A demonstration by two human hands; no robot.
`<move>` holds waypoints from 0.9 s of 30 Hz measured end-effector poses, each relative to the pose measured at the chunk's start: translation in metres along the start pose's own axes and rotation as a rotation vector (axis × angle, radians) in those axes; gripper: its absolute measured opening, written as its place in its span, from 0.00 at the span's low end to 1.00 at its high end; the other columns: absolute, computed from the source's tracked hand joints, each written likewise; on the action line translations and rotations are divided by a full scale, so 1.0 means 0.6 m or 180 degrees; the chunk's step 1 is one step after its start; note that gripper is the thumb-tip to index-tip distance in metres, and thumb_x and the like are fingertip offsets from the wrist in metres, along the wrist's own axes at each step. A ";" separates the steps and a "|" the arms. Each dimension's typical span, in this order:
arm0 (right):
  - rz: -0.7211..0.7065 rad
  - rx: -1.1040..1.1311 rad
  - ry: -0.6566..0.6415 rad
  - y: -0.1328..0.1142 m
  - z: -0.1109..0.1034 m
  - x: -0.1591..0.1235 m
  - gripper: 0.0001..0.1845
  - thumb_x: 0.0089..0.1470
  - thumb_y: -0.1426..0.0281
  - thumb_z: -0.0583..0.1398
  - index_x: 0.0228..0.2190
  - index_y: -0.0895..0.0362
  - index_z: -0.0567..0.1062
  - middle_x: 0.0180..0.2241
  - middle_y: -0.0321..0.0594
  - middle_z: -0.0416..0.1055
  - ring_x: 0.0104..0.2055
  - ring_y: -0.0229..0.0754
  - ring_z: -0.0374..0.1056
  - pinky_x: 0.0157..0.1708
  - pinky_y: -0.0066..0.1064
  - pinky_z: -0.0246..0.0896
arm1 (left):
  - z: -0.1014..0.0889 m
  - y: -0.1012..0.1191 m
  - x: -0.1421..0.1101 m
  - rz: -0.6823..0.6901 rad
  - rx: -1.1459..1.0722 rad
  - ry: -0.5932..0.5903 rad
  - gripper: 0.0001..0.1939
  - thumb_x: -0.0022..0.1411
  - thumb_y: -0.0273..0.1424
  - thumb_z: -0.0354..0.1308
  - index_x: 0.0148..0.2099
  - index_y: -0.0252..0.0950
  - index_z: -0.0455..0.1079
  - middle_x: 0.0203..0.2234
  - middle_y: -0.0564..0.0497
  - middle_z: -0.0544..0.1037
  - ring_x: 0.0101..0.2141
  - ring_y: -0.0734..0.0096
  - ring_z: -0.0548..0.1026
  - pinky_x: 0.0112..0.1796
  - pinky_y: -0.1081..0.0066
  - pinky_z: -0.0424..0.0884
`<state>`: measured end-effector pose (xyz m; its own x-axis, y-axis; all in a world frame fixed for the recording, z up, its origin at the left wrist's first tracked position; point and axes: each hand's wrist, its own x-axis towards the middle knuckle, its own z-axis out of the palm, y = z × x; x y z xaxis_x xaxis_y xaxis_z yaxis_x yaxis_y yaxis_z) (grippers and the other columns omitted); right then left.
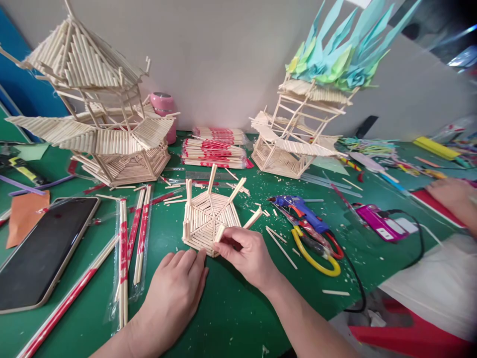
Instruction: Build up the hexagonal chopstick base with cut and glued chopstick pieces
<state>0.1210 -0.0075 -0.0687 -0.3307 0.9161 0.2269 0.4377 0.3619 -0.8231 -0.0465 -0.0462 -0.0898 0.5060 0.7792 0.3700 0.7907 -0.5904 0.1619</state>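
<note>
A small polygonal base made of chopstick pieces (208, 219) lies on the green table, its sticks laid in rings around a centre. Short posts of paired sticks stand at its corners; the one at the right (253, 218) leans outward. My right hand (246, 253) is closed, thumb and fingers pinching a short chopstick post (219, 232) at the near corner. My left hand (181, 286) rests at the base's near left edge, fingers curled together and touching the rim. Its fingertips are partly hidden. Right of the base lie a blue glue gun (303, 211) and yellow-handled cutters (316, 261).
Chopstick pavilions stand at back left (115, 129) and back right (298, 129). Between them are chopstick packs (214, 151). Wrapped chopsticks (122, 258) and a phone (48, 248) lie left. Rightward are a purple power strip (383, 223) and another person's hand (450, 196).
</note>
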 end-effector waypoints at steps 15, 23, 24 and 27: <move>-0.0149 -0.0031 0.0052 0.001 0.001 0.002 0.05 0.51 0.71 0.58 0.25 0.57 0.72 0.21 0.34 0.68 0.22 0.35 0.63 0.23 0.24 0.60 | 0.000 0.001 0.001 -0.0018 -0.0034 -0.0041 0.12 0.62 0.26 0.45 0.43 0.27 0.66 0.23 0.48 0.70 0.23 0.63 0.69 0.24 0.63 0.66; -0.0149 -0.0052 0.0046 -0.001 0.000 0.001 0.05 0.51 0.74 0.58 0.24 0.57 0.72 0.21 0.34 0.67 0.23 0.35 0.63 0.24 0.24 0.59 | -0.002 0.001 -0.001 -0.0023 -0.0065 -0.0048 0.12 0.62 0.25 0.44 0.43 0.27 0.66 0.23 0.48 0.69 0.24 0.63 0.70 0.25 0.63 0.66; -0.0151 -0.0053 0.0047 -0.002 0.000 0.002 0.05 0.51 0.74 0.58 0.24 0.57 0.72 0.21 0.34 0.67 0.23 0.35 0.63 0.25 0.24 0.59 | -0.002 0.000 -0.001 -0.0019 -0.0069 -0.0046 0.12 0.62 0.25 0.44 0.43 0.27 0.66 0.23 0.48 0.69 0.24 0.63 0.70 0.25 0.63 0.66; -0.0159 -0.0057 0.0045 -0.001 0.000 0.002 0.05 0.51 0.73 0.58 0.24 0.58 0.71 0.21 0.34 0.67 0.23 0.35 0.63 0.25 0.24 0.59 | -0.001 0.000 -0.001 -0.0005 -0.0044 -0.0027 0.12 0.62 0.25 0.43 0.43 0.27 0.66 0.23 0.48 0.70 0.24 0.63 0.70 0.25 0.64 0.66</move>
<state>0.1200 -0.0065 -0.0678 -0.3407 0.8991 0.2748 0.4360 0.4100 -0.8011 -0.0469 -0.0467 -0.0891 0.5077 0.7818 0.3620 0.7867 -0.5920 0.1750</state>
